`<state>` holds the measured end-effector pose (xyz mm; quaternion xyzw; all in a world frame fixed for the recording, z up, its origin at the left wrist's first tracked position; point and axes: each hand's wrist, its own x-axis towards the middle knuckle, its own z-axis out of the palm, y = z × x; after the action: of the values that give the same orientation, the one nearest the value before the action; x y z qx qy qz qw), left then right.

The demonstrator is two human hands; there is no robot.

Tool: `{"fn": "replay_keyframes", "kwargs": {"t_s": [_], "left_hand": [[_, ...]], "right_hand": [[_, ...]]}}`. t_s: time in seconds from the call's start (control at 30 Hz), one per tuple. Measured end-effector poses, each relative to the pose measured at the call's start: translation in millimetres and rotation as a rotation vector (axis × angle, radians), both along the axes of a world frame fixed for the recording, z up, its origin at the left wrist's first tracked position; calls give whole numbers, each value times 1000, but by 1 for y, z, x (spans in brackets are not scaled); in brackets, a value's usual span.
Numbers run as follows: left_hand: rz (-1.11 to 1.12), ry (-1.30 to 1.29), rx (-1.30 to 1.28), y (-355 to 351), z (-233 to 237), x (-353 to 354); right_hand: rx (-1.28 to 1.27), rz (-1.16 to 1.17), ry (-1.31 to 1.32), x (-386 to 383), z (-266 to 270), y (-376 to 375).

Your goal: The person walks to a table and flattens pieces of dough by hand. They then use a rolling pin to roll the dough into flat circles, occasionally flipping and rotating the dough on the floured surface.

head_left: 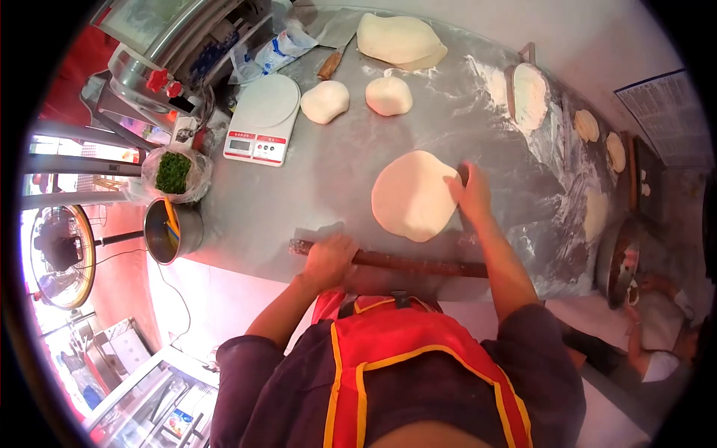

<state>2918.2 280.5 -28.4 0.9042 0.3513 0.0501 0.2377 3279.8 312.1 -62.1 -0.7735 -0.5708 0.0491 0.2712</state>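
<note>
"Where is your left hand (332, 258)?"

"Its fingers are curled over the rolling pin (418, 263), near your edge of the bench (254, 213)."

"And your right hand (473, 193)?"

"At the right rim of the flattened dough (413, 196) lying before you; I cannot tell whether those fingers pinch it."

Patches of flour (489, 86) were noted on the grey worktop (246, 216), on which a flattened dough round (415, 196), rolling pin (418, 264), two dough balls (325, 102), larger dough piece (399, 39) and white scale (264, 104) were found.
</note>
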Motion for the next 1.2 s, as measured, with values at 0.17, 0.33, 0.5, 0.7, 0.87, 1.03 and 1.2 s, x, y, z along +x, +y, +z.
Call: {"fn": "replay_keyframes", "kwargs": {"t_s": [0.17, 0.33, 0.5, 0.7, 0.87, 1.03, 1.2], "left_hand": [[-23, -37, 27, 27, -1, 2], [-107, -84, 144, 60, -6, 6], [43, -63, 162, 58, -38, 18], [100, 115, 293, 129, -43, 93], [131, -131, 562, 248, -40, 192], [126, -59, 455, 205, -39, 153], [38, -109, 236, 91, -52, 35]], "right_hand": [[-482, -81, 428, 7, -11, -8], [-307, -56, 272, 5, -1, -122], [-260, -140, -165, -45, 8, -212], [-202, -262, -287, 9, -18, -134], [-103, -349, -452, 106, -16, -11], [-89, -177, -303, 70, -16, -60], [-252, -142, -164, -37, -4, -191]]}}
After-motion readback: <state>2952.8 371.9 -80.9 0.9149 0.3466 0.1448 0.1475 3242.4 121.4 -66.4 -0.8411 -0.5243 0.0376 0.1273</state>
